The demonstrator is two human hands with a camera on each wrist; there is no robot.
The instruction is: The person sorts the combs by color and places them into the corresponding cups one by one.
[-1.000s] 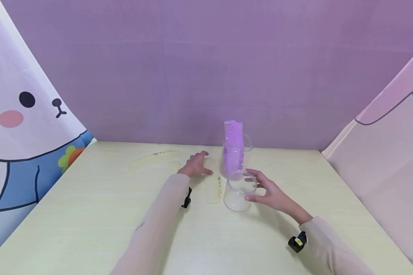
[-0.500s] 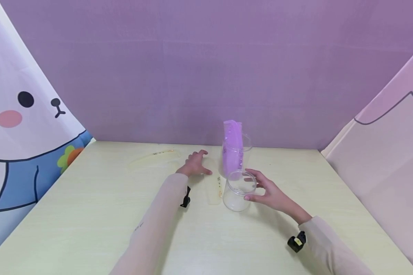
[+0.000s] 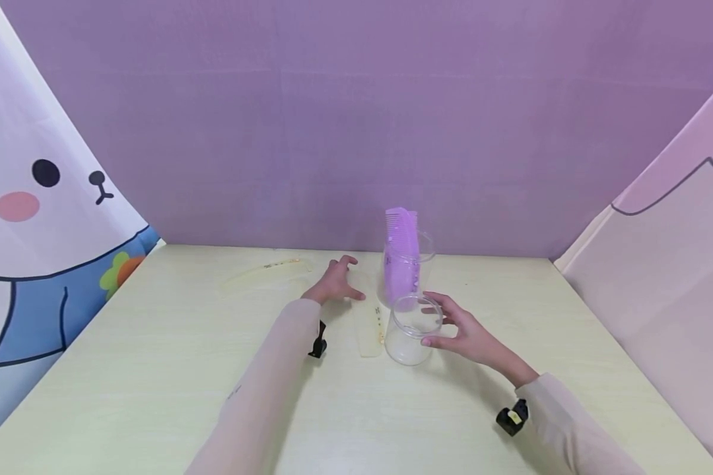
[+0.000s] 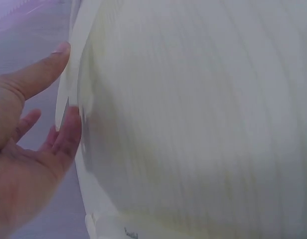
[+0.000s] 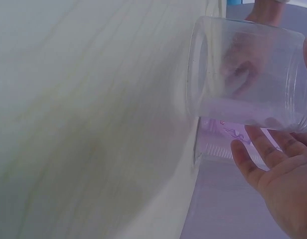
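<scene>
My left hand [image 3: 335,282] curls over the far end of a see-through pale yellow comb [image 3: 370,333], thumb at its edge. In the left wrist view the fingers of my left hand [image 4: 36,134] reach around a thin pale edge of the comb [image 4: 74,69]. My right hand [image 3: 465,334] grips an upright clear jar [image 3: 408,346] near its open rim, thumb on the near side and fingers behind. The jar [image 5: 243,69] fills the top of the right wrist view, with my right hand [image 5: 283,179] at its side.
Behind the held jar stands a second clear jar [image 3: 429,245] with purple combs [image 3: 403,241] upright in it. Another pale yellow comb [image 3: 261,270] lies on the table [image 3: 344,415] left of my left hand. A purple cloth [image 3: 356,132] hangs along the back edge.
My left hand has shifted slightly left and away, and the near end of the yellow comb has edged toward me. My right hand and its jar have barely moved.
</scene>
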